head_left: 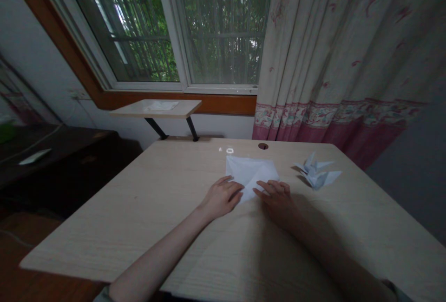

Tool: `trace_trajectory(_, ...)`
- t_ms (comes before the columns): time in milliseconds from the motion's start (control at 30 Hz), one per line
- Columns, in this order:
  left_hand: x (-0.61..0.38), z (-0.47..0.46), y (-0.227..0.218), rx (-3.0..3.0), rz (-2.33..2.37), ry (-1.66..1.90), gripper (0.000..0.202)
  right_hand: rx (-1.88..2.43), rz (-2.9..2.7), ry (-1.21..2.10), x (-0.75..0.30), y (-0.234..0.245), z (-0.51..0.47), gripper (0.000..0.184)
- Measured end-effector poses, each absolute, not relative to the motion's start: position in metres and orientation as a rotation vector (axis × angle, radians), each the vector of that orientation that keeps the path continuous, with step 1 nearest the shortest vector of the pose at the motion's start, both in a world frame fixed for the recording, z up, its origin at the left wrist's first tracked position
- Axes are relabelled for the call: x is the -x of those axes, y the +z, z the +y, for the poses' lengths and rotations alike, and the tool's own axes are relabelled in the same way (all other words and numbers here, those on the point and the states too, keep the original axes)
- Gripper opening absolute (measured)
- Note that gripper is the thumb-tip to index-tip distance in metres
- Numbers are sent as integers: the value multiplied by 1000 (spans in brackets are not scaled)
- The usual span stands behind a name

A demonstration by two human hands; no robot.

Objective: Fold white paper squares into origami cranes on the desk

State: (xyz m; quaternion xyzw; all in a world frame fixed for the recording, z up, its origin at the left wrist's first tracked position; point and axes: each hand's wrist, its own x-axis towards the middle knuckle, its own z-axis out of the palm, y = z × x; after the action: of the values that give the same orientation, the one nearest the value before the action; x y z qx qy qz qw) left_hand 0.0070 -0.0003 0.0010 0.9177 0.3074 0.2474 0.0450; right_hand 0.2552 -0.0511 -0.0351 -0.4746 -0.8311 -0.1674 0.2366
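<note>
A white sheet of paper [252, 169] with crease lines lies on the table in front of me, its near part narrowing to a point between my hands. My left hand [223, 195] rests on its left near edge, fingers stretched over the paper and the thumb apart. On the right near edge lies my right hand [277, 200], its fingers spread and touching the sheet. Neither hand lifts the paper. To the right stand folded white paper cranes [317, 174], which overlap, and no hand touches them.
The pale wooden table [146, 209] has a round cable hole [263, 146] at its back edge. A raised shelf [132, 108] on black legs, at the back left, bears white paper [162, 105]. Curtains [313, 60] hang behind the right side. A dark cabinet [87, 139] stands at left.
</note>
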Motion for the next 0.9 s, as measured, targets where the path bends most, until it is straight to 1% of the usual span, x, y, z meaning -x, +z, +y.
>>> trace_trajectory(167, -6, -3, 5, -2844, 841, 782, 22, 1399, -2298, -440, -253, -23, -53, 47)
trace_trajectory(333, -5, -5, 7, -2829, 771, 808, 22, 1441, -2273, -357, -254, -21, -51, 47)
trace_trajectory(467, -5, -7, 9, -2797, 702, 829, 23, 1417, -2272, -313, -256, -23, -49, 47)
trace_trajectory(700, -6, -10, 8, -2682, 536, 745, 29, 1318, -2153, -254, -262, -34, -44, 38)
trace_trajectory(900, -9, -9, 3, -2697, 533, 729, 27, 1260, -2157, -173, -266, -40, -40, 37)
